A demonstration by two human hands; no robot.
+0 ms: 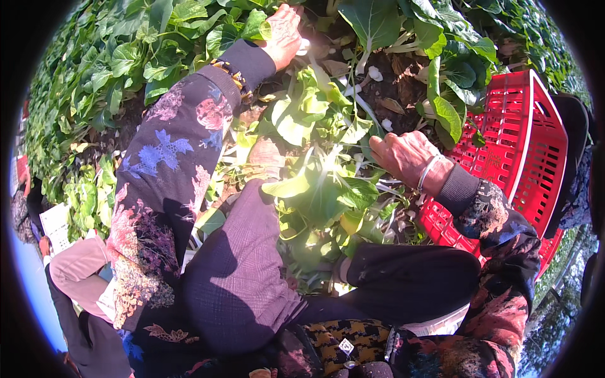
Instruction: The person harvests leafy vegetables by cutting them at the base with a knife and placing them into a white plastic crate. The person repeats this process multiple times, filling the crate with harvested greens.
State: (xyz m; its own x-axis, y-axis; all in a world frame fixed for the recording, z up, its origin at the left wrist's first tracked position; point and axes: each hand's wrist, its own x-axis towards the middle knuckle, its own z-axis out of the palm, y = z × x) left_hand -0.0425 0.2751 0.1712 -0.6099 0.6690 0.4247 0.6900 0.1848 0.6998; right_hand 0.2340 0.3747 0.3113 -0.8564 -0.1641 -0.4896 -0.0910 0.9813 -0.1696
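Note:
My left hand (283, 35) reaches into the standing leafy greens at the top of the view. Its fingertips are hidden there, so its grip is unclear. A white stem end (304, 47) shows beside its palm. My right hand (406, 153), fingers bent, hovers over or rests on the cut stems left of the red crate; whether anything is in it cannot be seen. Between my hands lie loose pale-stemmed greens (302, 115), resembling bok choy. More of these leafy greens (326, 189) lie in front of my knees, partly washed out by glare.
A red slatted plastic crate (501, 137) stands tilted at my right. Dense green plants (118, 61) grow across the upper left. Cut white stubs (375, 73) and dry leaves dot the soil. Another person's bent leg (78, 269) is at lower left.

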